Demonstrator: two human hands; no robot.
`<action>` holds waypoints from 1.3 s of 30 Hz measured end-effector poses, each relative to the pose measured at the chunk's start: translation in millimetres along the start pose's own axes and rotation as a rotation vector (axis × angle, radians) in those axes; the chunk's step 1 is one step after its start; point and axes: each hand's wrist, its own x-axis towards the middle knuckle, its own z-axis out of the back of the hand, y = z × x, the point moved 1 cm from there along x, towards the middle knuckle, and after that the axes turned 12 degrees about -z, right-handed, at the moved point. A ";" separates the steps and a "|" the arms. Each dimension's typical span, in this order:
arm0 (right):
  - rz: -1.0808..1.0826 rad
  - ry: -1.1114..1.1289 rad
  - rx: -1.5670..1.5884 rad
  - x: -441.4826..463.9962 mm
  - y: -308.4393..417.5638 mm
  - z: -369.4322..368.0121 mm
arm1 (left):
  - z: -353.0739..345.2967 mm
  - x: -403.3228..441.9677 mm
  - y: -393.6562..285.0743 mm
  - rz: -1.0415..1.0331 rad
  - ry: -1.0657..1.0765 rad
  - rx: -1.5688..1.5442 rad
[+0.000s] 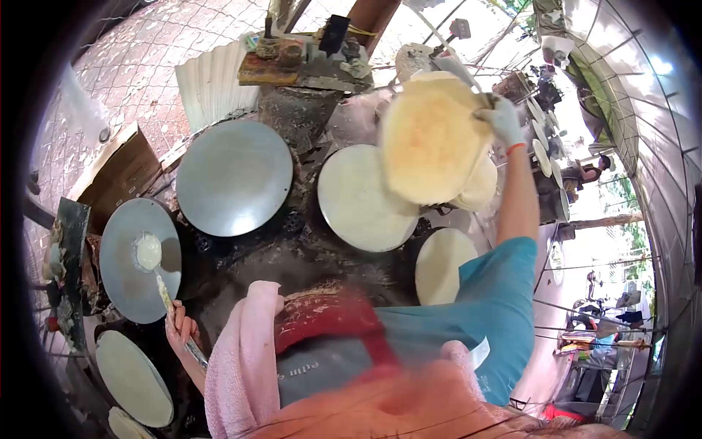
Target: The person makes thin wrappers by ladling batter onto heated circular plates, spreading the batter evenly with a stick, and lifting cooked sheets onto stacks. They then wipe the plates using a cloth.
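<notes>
My left hand (183,328) is closed around the handle of a ladle (167,298). The ladle's bowl end is in a small pool of white batter (148,252) on a round grey griddle (121,282) at the left. Raised at the upper right, my gloved right hand (503,119) grips the edge of a large, thin, round flatbread (431,139), pale with a golden middle. This flatbread hangs partly over a griddle coated with pale batter (362,205). Folded pale flatbread (479,186) shows behind its lower right edge.
A bare, shiny griddle (234,175) stands between the two working spots. More coated griddles lie at the lower left (134,377) and right (442,267). A cardboard box (121,175) stands at the left. Behind is a ledge with a dark phone-like object (334,33). Another person (587,174) is far right.
</notes>
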 end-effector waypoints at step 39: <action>0.704 1.045 0.307 -671.8 23.8 -312.8 | 136.0 -804.0 131.5 -0.487 -1.463 0.613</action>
